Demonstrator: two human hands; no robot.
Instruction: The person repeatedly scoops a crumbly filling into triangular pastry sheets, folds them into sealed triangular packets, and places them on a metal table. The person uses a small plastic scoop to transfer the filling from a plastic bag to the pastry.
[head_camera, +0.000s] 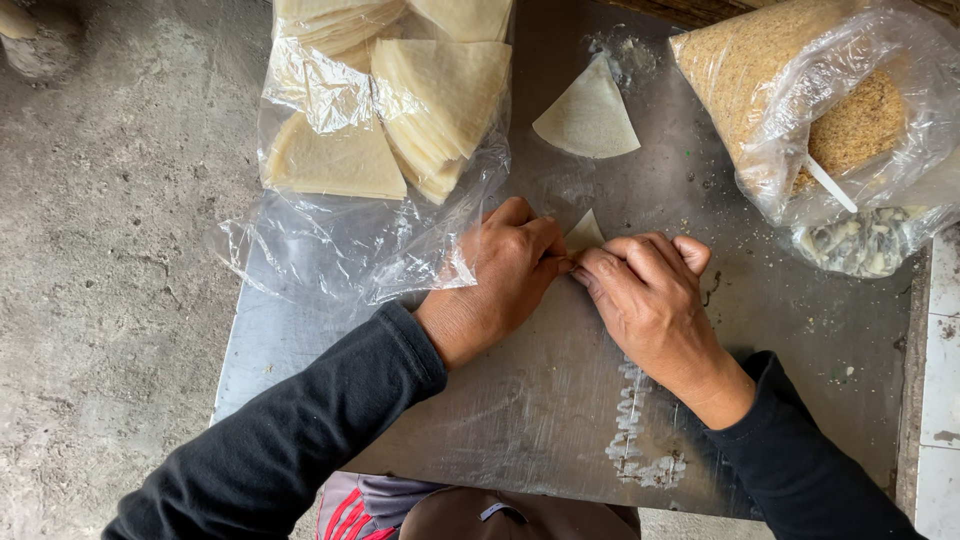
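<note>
A scuffed grey metal table (560, 400) carries a clear plastic bag of pale triangular wrappers (400, 110) at eleven o'clock. At centre, left hand (505, 270) and right hand (645, 290) pinch together on a small thin folded pastry wrapper (584, 234).

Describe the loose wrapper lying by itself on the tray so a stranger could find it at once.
Start at the metal tray and look to its far edge, between the clear bag of stacked wrappers and the bag of breadcrumbs. The single wedge-shaped wrapper lies flat there, unbagged, apart from both hands.
</note>
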